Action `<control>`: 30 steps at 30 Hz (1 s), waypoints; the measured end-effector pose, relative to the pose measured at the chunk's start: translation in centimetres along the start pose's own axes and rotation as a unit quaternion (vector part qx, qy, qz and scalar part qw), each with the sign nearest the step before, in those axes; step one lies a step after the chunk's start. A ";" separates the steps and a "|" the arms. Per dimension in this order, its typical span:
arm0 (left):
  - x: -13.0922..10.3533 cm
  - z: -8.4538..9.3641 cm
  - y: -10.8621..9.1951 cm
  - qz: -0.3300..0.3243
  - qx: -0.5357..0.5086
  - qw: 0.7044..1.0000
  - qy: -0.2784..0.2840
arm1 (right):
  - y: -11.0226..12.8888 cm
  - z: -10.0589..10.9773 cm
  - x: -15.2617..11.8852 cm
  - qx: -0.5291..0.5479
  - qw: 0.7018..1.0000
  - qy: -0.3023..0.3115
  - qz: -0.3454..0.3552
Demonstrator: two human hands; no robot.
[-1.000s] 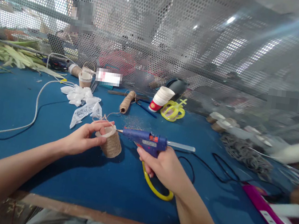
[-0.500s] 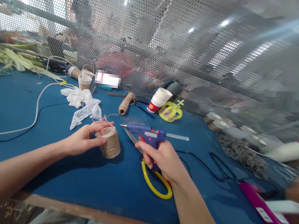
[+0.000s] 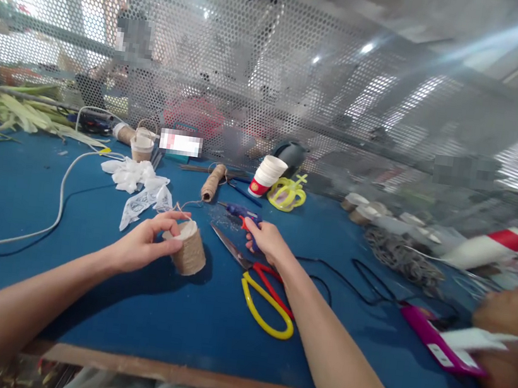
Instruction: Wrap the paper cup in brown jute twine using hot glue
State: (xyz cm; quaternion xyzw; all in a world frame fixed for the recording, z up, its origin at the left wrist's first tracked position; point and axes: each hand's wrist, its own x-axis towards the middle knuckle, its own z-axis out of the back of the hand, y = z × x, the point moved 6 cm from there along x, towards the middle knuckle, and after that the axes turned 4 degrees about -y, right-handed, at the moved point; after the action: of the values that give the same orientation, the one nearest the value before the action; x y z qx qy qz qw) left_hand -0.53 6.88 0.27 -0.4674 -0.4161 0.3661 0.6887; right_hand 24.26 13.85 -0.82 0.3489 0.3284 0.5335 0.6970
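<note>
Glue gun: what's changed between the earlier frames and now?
The right hand moved the glue gun away from the wrapped cup, forward toward the twine spool. That uncovers more of the scissors. Nothing newly gripped or let go. The left hand still holds the cup by its rim; spool and scissors look unmoved, allowing for a slight camera shift.

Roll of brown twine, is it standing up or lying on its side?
Lying on its side: the twine roll stretches along the blue tabletop, with its hollow end facing the camera.
</note>
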 end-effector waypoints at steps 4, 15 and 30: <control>0.0 -0.1 -0.3 -0.007 0.006 1.000 0.007 | -0.1 0.8 0.5 -0.082 0.996 -0.040 0.024; -0.5 -0.8 -1.1 -0.022 0.008 0.999 0.045 | 8.4 -4.5 -6.1 -0.030 0.962 0.153 0.225; -0.6 -1.2 -1.2 0.097 -0.210 0.971 0.067 | 8.2 -3.2 -8.9 0.190 0.956 0.156 0.158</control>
State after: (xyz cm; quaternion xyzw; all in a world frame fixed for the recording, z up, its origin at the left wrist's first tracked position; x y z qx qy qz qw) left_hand 0.49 5.59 0.97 -0.6633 -0.3890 0.3033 0.5628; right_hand 15.47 7.12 5.09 0.4350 0.4689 0.6120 0.4651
